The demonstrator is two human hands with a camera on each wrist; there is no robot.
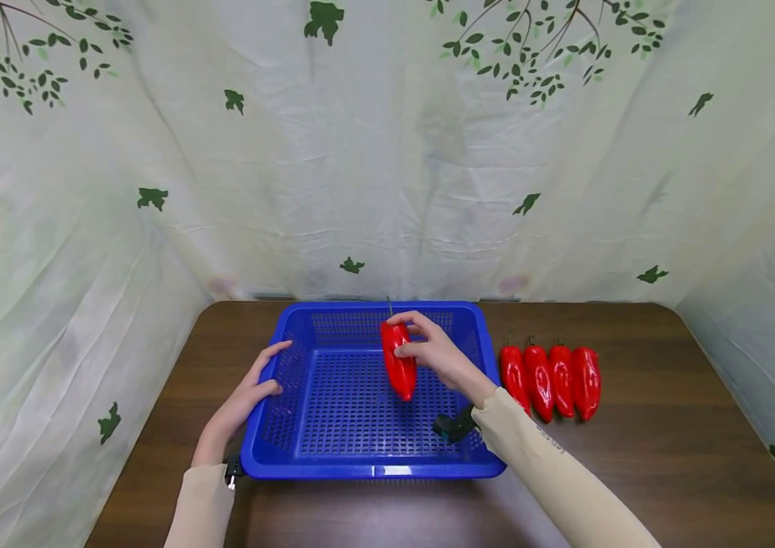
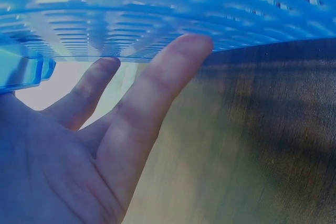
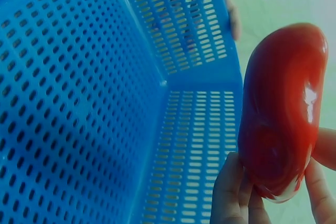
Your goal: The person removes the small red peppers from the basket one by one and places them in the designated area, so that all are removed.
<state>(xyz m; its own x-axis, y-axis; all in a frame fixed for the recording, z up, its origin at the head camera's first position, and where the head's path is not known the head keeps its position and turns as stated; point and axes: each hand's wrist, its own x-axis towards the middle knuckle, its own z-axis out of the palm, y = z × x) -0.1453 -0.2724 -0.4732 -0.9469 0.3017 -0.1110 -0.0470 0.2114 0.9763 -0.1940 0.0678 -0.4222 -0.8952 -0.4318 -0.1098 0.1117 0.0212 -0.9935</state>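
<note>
My right hand (image 1: 437,352) holds a glossy red pepper (image 1: 396,364) between thumb and fingers, above the inside of a blue perforated plastic basket (image 1: 333,470). The pepper's tip points down toward the basket floor, and its thin stem sticks up. In the right wrist view, the same pepper (image 3: 283,103) looks large and smooth. At the basket's left side my left hand (image 1: 242,402) grips the rim, with digits hooked over it. Two extended fingers of the left hand (image 2: 136,114) lie by the outer basket wall (image 2: 226,24) in the left wrist view.
Several more red peppers (image 1: 540,383) lie side by side on the brown wooden table (image 1: 668,426), just right of the basket. A pale curtain (image 1: 394,190) with leaf prints hangs behind the table and along both sides.
</note>
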